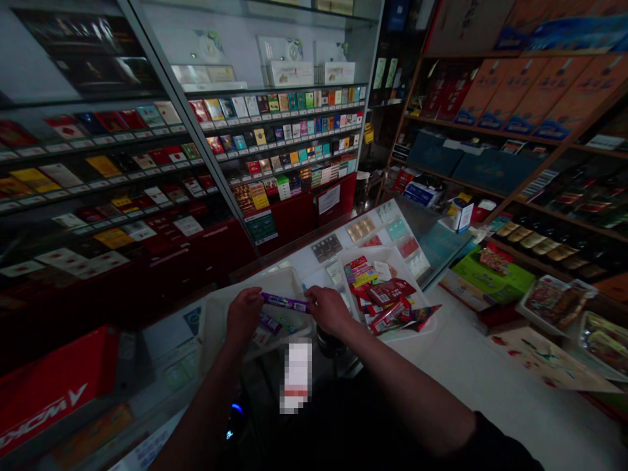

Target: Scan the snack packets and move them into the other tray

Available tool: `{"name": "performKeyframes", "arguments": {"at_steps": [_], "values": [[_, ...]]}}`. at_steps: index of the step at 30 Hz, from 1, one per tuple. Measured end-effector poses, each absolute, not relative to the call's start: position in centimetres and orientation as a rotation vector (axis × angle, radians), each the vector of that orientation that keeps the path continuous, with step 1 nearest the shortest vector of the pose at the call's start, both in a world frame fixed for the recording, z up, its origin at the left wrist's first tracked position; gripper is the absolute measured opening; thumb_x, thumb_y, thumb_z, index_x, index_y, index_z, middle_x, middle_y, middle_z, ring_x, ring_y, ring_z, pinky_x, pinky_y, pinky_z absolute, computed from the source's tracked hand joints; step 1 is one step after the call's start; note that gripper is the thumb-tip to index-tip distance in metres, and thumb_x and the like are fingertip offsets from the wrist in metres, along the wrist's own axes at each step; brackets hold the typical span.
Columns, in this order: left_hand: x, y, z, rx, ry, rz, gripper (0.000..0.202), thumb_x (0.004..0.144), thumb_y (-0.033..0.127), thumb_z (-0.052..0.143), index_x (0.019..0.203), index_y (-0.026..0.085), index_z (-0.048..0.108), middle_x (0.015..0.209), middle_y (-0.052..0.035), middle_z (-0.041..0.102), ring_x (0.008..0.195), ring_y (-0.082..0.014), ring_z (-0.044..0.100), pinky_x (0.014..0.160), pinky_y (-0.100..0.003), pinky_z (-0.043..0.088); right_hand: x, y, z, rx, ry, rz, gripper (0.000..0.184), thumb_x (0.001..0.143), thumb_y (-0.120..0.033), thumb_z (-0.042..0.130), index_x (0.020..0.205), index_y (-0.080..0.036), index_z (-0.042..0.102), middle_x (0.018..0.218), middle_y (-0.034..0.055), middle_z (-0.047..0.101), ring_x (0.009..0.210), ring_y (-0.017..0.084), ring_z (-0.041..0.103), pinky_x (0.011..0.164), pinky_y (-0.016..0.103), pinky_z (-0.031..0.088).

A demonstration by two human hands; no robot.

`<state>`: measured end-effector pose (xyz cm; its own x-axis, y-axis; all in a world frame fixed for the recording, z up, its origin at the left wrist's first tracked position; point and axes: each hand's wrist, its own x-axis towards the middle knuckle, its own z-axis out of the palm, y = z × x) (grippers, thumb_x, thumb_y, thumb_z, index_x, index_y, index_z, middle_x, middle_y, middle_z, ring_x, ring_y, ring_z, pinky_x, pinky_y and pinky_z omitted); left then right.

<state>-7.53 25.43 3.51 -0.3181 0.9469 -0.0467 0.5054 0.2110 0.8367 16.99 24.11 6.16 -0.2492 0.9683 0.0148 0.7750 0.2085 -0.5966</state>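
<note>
A narrow purple stick-shaped packet (285, 302) stretches level between my two hands. My left hand (244, 316) pinches its left end, and my right hand (328, 310) grips the right end. Directly below is a white plastic bin (289, 278) with a few small purple and green packets (272, 322) at its bottom. To the right, close to my right hand, a second white bin (346, 258) holds a heap of red, yellow and purple snack packets (387, 294). The print on the held packet is too small to read.
Both bins rest on a glass display counter (426, 229). A red box (59, 386) sits at the lower left. Shelves of cigarette packs (294, 101) line the back. Cartons (530, 91) and bottles fill the right shelves, with a green box (490, 278) below.
</note>
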Motion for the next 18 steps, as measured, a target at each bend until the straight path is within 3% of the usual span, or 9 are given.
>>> {"name": "performKeyframes", "arguments": {"at_steps": [6,18], "values": [[-9.9,24.8,4.1,1.185,2.009,1.047,0.042,0.073,0.039,0.063,0.108,0.017,0.068,0.09,-0.0065,0.074,0.074,-0.02,0.068,0.064,-0.027,0.048,13.8,23.3,5.7,-1.522,-2.244,0.706,0.035,0.087,-0.02,0.052,0.119,-0.022,0.068,0.104,0.0079,0.076,0.099,0.021,0.069,0.081,0.027,0.044],[-7.5,23.9,4.8,1.235,1.945,1.05,0.038,0.074,0.044,0.065,0.102,0.019,0.071,0.085,-0.0056,0.075,0.074,-0.0206,0.067,0.063,-0.028,0.048,14.9,23.0,6.6,-1.561,-2.232,0.692,0.03,0.089,-0.022,0.054,0.114,-0.022,0.07,0.107,0.0074,0.075,0.1,0.021,0.068,0.084,0.027,0.044]]}}
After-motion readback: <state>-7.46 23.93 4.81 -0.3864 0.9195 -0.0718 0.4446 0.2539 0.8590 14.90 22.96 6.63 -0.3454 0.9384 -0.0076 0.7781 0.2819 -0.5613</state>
